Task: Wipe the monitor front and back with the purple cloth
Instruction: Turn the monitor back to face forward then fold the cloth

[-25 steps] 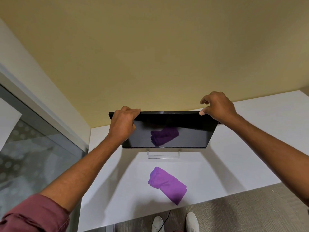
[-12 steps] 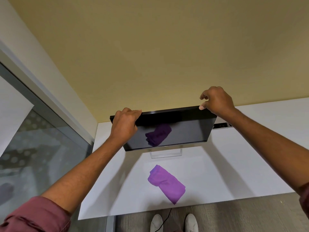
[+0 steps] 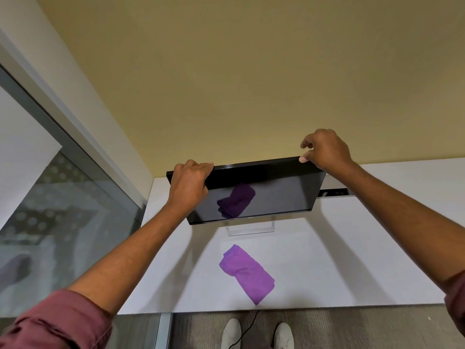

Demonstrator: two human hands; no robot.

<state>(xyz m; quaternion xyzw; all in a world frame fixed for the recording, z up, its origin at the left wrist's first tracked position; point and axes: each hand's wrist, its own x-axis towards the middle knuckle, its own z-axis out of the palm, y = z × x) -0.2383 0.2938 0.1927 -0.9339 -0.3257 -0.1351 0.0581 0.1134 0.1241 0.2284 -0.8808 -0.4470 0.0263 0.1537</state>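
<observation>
A black monitor (image 3: 274,192) stands on a clear stand (image 3: 250,229) at the back of the white desk (image 3: 352,260), screen facing me and skewed, its right end farther back. My left hand (image 3: 187,187) grips its top left corner. My right hand (image 3: 325,151) pinches the top right corner with thumb and fingers. The folded purple cloth (image 3: 247,272) lies on the desk in front of the monitor, untouched, and its reflection shows in the dark screen.
A yellow wall rises right behind the desk. A glass partition (image 3: 63,210) with a grey frame runs along the left. A dark cable slot (image 3: 333,192) sits behind the monitor's right end. My shoes (image 3: 231,333) and a black cable show below the desk edge.
The monitor has turned on its stand: its right end swung back and up, its left end came toward me. Both hands kept their hold on the top corners.
</observation>
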